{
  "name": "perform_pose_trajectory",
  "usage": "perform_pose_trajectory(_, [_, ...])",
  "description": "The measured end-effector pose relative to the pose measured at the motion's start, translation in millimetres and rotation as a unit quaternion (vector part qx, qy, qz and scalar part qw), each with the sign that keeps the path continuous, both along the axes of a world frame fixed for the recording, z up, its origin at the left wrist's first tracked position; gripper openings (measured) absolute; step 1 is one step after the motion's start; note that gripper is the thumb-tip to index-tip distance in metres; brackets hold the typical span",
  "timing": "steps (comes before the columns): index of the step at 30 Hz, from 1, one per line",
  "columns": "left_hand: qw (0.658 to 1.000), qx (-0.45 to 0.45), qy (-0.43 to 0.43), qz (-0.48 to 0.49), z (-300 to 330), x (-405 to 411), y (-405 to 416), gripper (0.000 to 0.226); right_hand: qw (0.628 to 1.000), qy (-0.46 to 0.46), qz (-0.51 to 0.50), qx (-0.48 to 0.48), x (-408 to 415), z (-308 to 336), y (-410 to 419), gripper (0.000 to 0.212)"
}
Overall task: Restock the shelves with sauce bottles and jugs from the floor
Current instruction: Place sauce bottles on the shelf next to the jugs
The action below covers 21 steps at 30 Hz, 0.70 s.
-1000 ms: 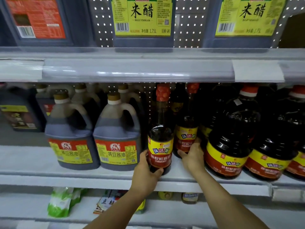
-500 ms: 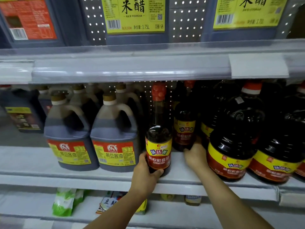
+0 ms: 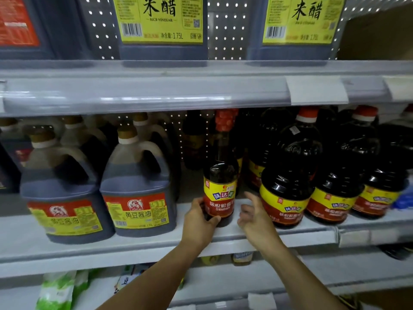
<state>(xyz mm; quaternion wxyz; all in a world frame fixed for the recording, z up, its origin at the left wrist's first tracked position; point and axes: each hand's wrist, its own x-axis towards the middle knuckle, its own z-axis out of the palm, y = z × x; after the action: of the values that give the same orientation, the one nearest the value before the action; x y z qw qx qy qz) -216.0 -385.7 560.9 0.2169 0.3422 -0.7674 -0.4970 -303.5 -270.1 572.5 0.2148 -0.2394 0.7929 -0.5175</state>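
The left hand [image 3: 197,222] gripped one tall sauce bottle [image 3: 220,175]; beside it, the right hand [image 3: 254,217] hovered open, two handled jugs [image 3: 136,186] left of the grip.

- rice vinegar jugs [image 3: 162,27], top shelf: 2, plus 1 red-label jug [image 3: 17,25] upper left
- handled soy jugs [image 3: 136,189], front row left: 2, more behind, uncountable
- slim red-cap bottle [image 3: 220,186], front centre: 1
- round dark bottles [image 3: 288,182], front right: 3
- hands [image 3: 199,222]: 2
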Motion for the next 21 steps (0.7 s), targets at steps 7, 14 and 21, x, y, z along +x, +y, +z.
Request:
perform_pose_trajectory(7, [0.997,0.006,0.015,-0.073,-1.2,-17.8,-0.2,0.052,0.999,0.008,0.000,-0.046,7.5,3.8,-0.9,0.076])
perform_pose_trajectory(14, [0.987,0.109,0.045,-0.112,-5.6,-22.3,-20.9,0.043,0.996,0.074,-0.036,-0.018,1.6,-11.9,-9.9,0.086])
perform_pose_trajectory(21, [0.964,0.197,0.087,-0.155,-2.1,-31.1,-41.9,0.090,0.994,0.084,-0.055,-0.051,-3.4,-21.1,-18.1,0.088])
